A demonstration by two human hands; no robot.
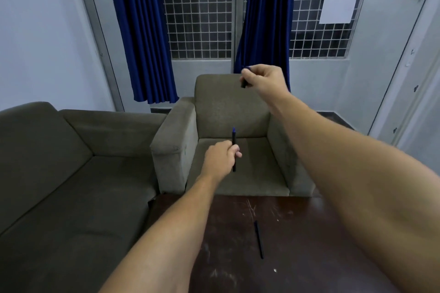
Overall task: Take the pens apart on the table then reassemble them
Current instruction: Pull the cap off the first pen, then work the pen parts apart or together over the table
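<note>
My left hand [222, 157] grips a slim black pen body [233, 140] upright, its blue tip pointing up, held out over the armchair. Higher and to the right, my right hand [264, 78] pinches a short dark pen cap [243, 83], well apart from the pen body. A second black pen [258, 239] lies flat on the dark wooden table [297, 233], below both hands and untouched.
A grey-green armchair [228, 107] stands just beyond the table's far edge, with a matching sofa [71, 173] to the left. Blue curtains [142, 31] and a grilled window are behind. The tabletop is scratched, with a small white speck [275, 270] near me.
</note>
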